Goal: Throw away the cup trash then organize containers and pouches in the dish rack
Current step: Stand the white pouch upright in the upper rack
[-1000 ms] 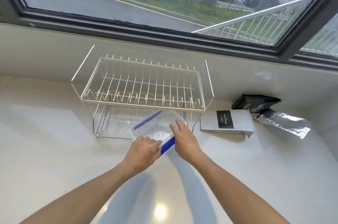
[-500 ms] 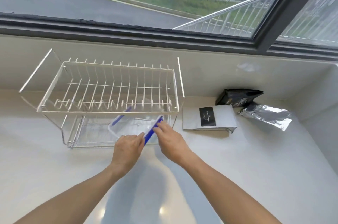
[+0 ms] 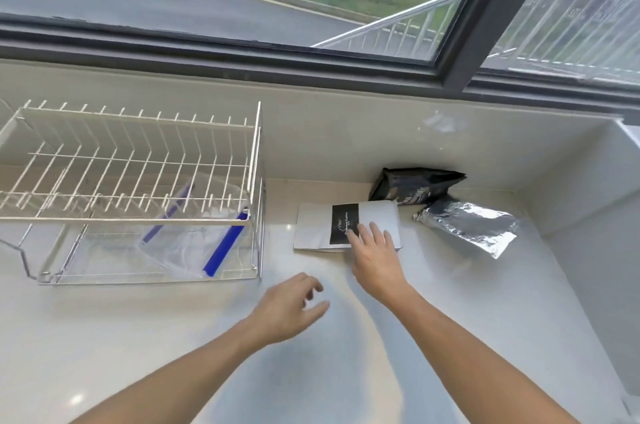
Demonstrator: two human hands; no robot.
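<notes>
The right hand (image 3: 375,252) is reaching out flat with its fingers spread, the fingertips (image 3: 360,233) lying over the near right corner of the white pouch (image 3: 313,228); it is holding nothing yet, and whether the tips are pressing on the paper or hovering just above it cannot be told. The left hand (image 3: 289,307) is hanging loosely curled and empty above the worktop (image 3: 450,319), between the pouch and the dish rack (image 3: 131,160).

The white pouch is lying flat on the worktop, just right of the rack. A flat pouch gives little edge to catch, so the fingers are likely to slide it toward the back wall rather than lift it, or pinch only the top layer and let it sag and slip out. Its far right corner is lying against the black pouch (image 3: 415,184), so a push could shove that one along, and the silver pouch (image 3: 467,226) is lying just beside both.

The clear container with blue clips (image 3: 194,243) is already sitting in the lower tier of the rack, toward the right end and askew. Carrying a pouch in low could snag it on the rack's upright wire end (image 3: 258,160), and the light rack could skid on the smooth worktop. A pouch stood between the upper tines may flop over if it is soft.
</notes>
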